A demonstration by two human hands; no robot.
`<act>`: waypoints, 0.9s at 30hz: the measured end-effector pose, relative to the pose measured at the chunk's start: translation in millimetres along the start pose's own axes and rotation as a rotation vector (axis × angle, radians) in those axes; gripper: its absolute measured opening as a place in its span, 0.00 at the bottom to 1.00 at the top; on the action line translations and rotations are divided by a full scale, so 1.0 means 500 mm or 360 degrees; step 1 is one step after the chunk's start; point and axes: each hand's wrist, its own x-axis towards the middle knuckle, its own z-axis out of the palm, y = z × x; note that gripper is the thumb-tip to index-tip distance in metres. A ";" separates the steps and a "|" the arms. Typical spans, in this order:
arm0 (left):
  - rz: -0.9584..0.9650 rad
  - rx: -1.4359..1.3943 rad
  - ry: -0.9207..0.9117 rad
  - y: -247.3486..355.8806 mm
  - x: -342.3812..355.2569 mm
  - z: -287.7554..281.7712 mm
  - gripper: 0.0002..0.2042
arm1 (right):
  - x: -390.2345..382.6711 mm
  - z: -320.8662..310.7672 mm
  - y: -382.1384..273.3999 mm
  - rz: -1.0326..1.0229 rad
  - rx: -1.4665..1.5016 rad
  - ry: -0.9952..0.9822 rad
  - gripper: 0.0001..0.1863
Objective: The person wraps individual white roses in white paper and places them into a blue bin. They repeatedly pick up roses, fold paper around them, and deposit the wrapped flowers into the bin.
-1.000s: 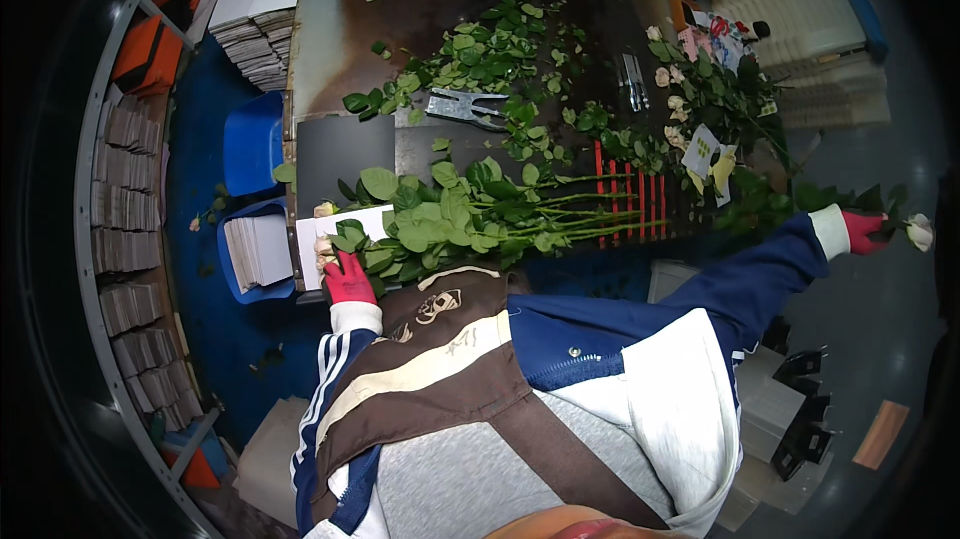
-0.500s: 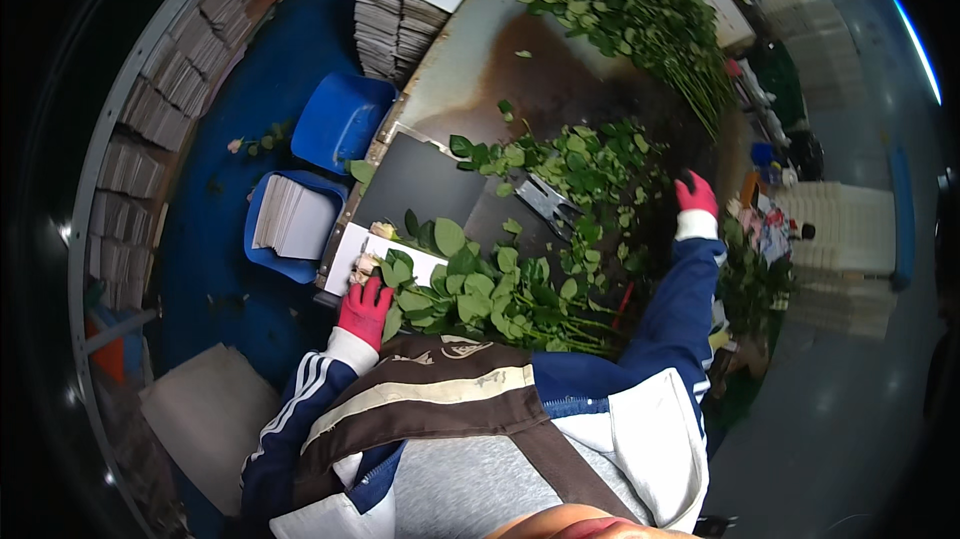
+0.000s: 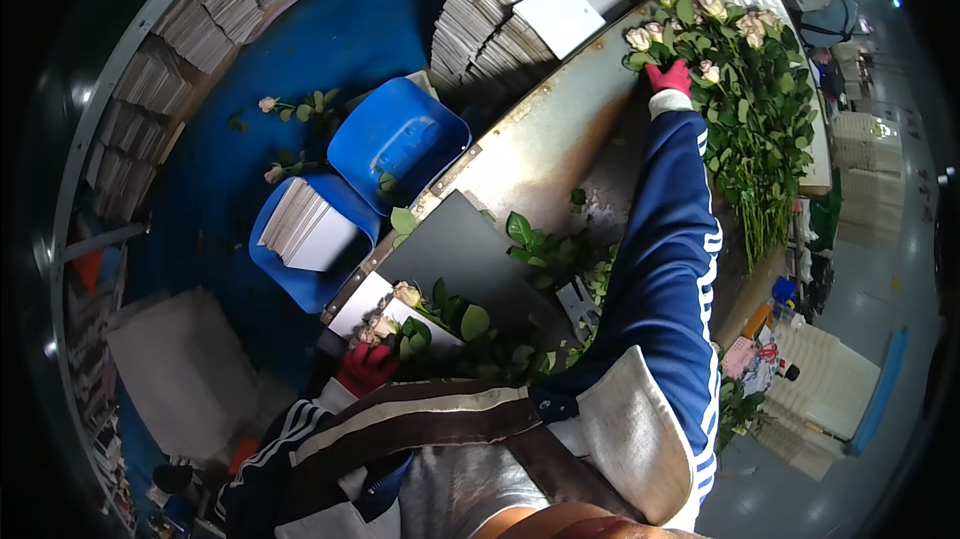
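Pink gloves cover both hands. My right hand [image 3: 669, 78] is stretched far out over the table to a large pile of pale pink roses [image 3: 752, 129]. Its fingers are apart, among the leaves just below the nearest blooms. Close to my body, my left hand [image 3: 367, 369] is closed at the heads of a smaller bunch of roses [image 3: 378, 327]; shadow and the apron partly hide its fingers. This bunch lies over a white sheet [image 3: 362, 305], and my right sleeve and chest cover its stems. A metal forked tool [image 3: 578, 307] lies beside my right sleeve.
Two blue bins [image 3: 398, 134] stand left of the metal-topped table [image 3: 520, 154], one holding card sheets [image 3: 308, 227]. Stacks of white-topped card [image 3: 520, 4] rise behind them. A dark flat board [image 3: 455, 249] and loose leaves lie on the table. Shelves of card [image 3: 150, 89] line the left.
My right hand has gone from the table's right edge up and forward to the rose pile. My left hand stays by the near bunch. The view has turned and shifted.
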 end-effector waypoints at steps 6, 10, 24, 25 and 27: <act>0.0098 -0.0001 -0.0022 0.004 0.023 -0.014 0.09 | -0.077 -0.069 0.000 -0.0164 -0.0537 -0.0309 0.31; 0.0034 -0.0118 -0.0249 0.009 0.069 -0.052 0.10 | -0.159 -0.107 0.072 -0.0651 -0.0444 -0.0535 0.25; 0.0089 -0.0274 -0.0465 0.007 0.073 -0.098 0.18 | -0.305 -0.149 0.126 -0.0914 -0.0624 -0.0586 0.24; 0.0089 -0.0285 -0.0488 0.006 0.073 -0.098 0.18 | -0.295 -0.171 0.143 -0.0982 -0.0434 -0.0283 0.24; 0.0096 -0.0224 -0.0448 0.005 0.063 -0.086 0.17 | -0.313 -0.219 0.167 -0.1138 -0.0063 0.0459 0.21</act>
